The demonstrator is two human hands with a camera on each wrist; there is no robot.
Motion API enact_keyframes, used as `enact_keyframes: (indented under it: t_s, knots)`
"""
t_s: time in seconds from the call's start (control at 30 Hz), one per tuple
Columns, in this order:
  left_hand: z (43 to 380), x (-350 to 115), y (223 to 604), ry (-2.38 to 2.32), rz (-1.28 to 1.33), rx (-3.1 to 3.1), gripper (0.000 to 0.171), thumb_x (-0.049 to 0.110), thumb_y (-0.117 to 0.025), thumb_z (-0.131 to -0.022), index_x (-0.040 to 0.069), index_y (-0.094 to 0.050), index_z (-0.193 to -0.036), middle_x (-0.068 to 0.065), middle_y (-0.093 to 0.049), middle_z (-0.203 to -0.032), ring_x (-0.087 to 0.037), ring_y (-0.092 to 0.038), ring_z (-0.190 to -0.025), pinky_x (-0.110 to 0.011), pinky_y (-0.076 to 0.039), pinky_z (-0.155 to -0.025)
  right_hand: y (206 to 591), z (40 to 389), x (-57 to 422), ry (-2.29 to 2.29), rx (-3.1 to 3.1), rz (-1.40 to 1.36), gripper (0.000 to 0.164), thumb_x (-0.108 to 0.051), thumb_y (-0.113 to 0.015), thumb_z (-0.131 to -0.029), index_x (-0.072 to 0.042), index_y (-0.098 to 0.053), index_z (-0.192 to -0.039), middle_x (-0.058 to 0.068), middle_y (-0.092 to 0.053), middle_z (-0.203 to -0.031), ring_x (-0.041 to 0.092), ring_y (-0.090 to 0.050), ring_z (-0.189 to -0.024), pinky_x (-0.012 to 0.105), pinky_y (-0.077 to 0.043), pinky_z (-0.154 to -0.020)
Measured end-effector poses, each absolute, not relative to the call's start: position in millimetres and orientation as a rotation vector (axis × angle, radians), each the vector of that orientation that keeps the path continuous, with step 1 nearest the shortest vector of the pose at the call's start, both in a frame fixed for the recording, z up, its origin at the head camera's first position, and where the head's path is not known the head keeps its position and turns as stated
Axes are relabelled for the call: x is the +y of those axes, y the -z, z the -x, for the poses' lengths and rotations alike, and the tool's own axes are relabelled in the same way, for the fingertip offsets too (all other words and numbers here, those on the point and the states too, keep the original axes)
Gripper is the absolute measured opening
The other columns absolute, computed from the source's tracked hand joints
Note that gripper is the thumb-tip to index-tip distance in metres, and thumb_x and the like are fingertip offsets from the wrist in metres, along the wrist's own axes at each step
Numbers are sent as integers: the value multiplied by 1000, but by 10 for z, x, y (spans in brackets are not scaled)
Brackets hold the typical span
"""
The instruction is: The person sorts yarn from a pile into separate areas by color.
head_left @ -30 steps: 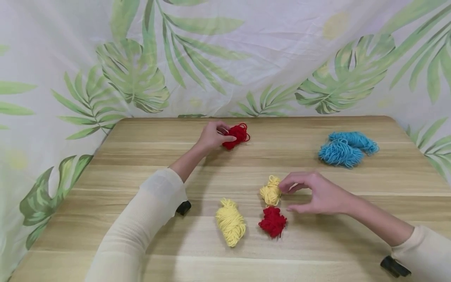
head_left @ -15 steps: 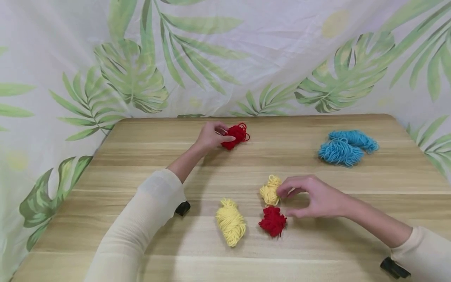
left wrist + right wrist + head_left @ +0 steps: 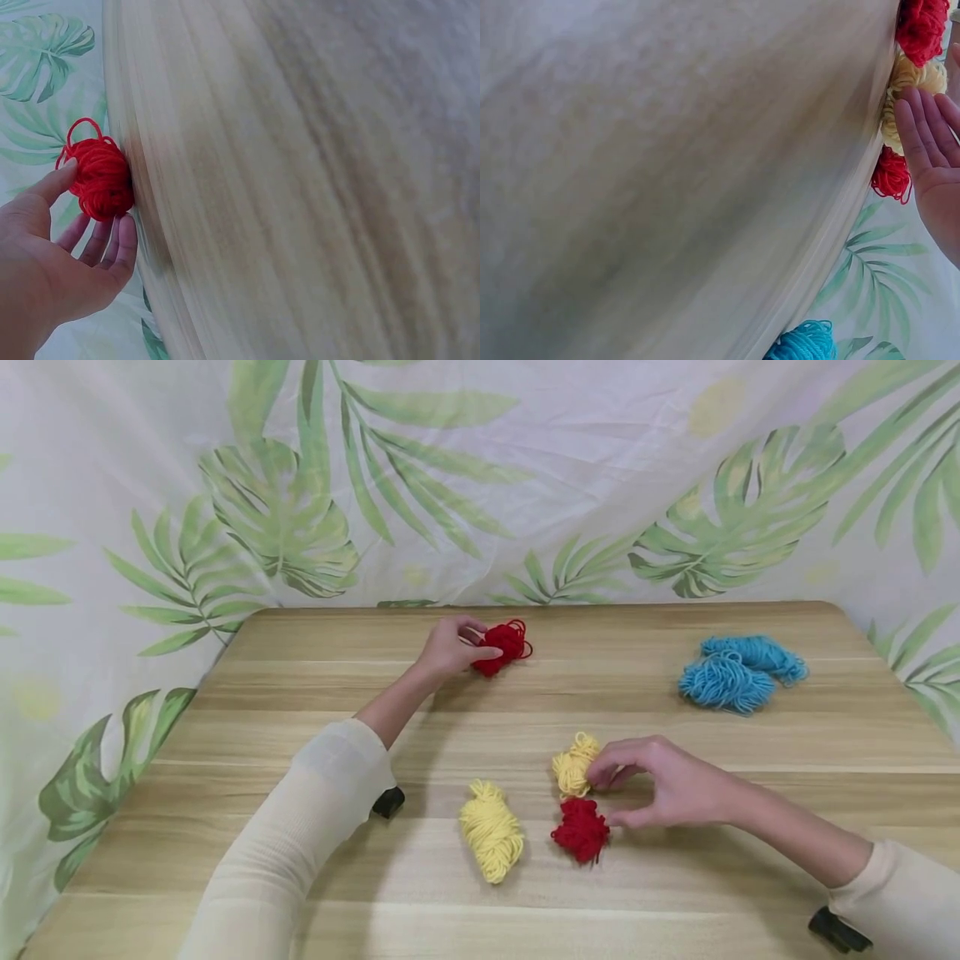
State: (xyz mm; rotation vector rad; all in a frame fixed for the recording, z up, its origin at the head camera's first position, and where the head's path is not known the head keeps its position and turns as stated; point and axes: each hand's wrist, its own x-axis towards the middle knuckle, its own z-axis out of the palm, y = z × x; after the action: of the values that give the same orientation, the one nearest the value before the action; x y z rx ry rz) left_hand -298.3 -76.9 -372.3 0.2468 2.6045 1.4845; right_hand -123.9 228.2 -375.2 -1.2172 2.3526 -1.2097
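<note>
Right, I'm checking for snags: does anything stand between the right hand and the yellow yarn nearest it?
Nothing visible: the right hand reaches the edge of that yellow yarn. A red bundle lies on the yarn's near side, not between them.

We see a desk (image 3: 337,643) with a light-brown wood grain running crosswise in paler and darker bands, its far corners rounded. On it we count six bundles of yarn. Near the far edge, left of the desk's middle, lies a far red bundle (image 3: 510,641) with loose loops sticking out on its right. Toward the far right we find a front blue bundle (image 3: 726,683) touching a rear blue bundle (image 3: 765,655). Closer to us, a small yellow bundle (image 3: 573,767) sits just beyond a near red bundle (image 3: 581,832), and a larger yellow bundle (image 3: 491,833) lies to their left, apart from both.
</note>
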Motion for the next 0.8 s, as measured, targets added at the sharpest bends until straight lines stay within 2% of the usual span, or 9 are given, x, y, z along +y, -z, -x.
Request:
enact_keyframes:
  t_s: [0.4,0.67,0.8]
  knots:
    - [2916,-818,3681,-1464,-277,2597,52,12,-84,-87,-3,-62,-132,-19,-66,-112,-28,-62,-98,-27,-52,-69,3729,1179,2233,1220,2305,1192,32,-11,-88,-83,-7,-69,-109,0,-72,-103,18,-70,-91,33,-61,-80]
    - [2806,-887,3633,-1447,-361,2658,53,12,-84,-87,-4,-62,-132,-22,-63,-116,-33,-64,-98,-34,-54,-76,3727,1161,2200,1175,2292,1319,34,-7,-86,-83,-10,-73,-115,-1,-72,-106,15,-68,-88,31,-60,-77]
    - [2763,-907,3616,-1434,-402,2692,49,11,-84,-87,-5,-64,-129,-23,-64,-115,-32,-64,-93,-33,-54,-77,3726,1156,2185,1133,2311,1331,35,-6,-86,-84,-10,-74,-116,-2,-72,-107,12,-66,-87,29,-59,-74]
